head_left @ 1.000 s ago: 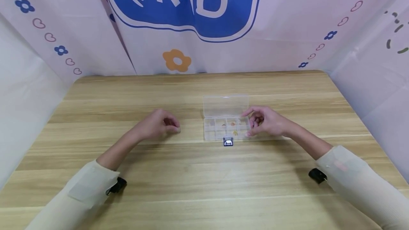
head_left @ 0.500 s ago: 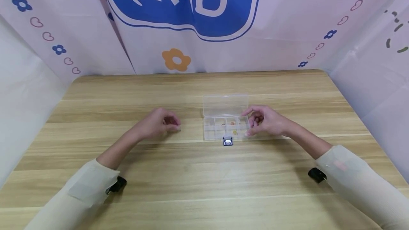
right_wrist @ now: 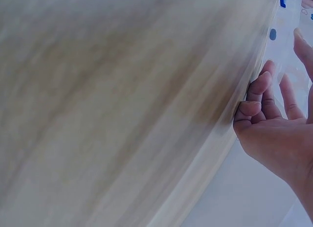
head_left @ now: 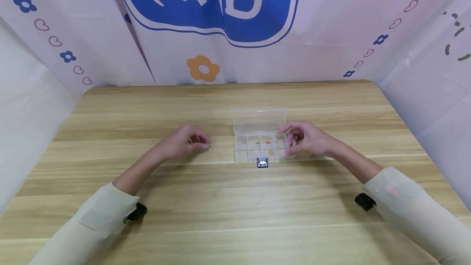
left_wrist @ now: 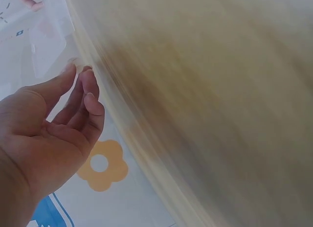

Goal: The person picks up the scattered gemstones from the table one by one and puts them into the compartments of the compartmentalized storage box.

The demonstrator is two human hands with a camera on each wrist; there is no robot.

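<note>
A clear plastic compartment box [head_left: 242, 154] lies on the table in the head view, its lid [head_left: 260, 121] tipped back. A few small pieces sit in its cells, among them a yellow one [head_left: 270, 152] and an orange one [head_left: 268, 142]. My right hand [head_left: 308, 139] grips the box's right end, thumb at the front corner and index finger at the back. To the left of the box, my left hand [head_left: 182, 143] pinches a small pale translucent piece [left_wrist: 78, 62] between thumb and index finger. I cannot tell its kind.
A blue-framed clasp [head_left: 262, 162] juts from the box's front edge. The wooden table [head_left: 235, 212] stretches around both arms. Behind it hangs a white printed cloth [head_left: 312, 60], with more white cloth at both sides.
My left hand has shifted slightly right toward the box, still pinching the small piece. The right hand and the box have stayed in place.
</note>
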